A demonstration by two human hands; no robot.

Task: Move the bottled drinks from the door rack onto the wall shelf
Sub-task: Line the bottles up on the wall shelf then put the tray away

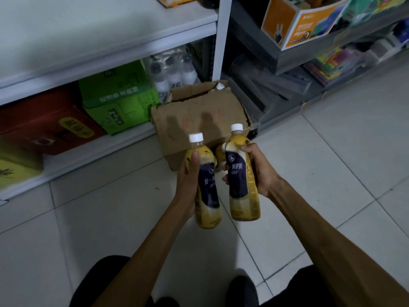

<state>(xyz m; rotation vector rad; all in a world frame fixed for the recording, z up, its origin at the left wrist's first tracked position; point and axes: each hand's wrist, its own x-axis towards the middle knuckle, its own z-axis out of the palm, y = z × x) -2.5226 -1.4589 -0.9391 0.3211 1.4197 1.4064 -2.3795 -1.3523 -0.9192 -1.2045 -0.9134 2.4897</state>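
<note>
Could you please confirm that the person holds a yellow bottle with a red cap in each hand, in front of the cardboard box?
Not quite: the caps are white, not red. In the head view the left hand grips the left bottle and the right hand the right bottle, both yellow with white caps, in front of the cardboard box.

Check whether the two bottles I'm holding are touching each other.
Apart. The head view shows bare floor between the lower halves of the left bottle and the right bottle.
</note>
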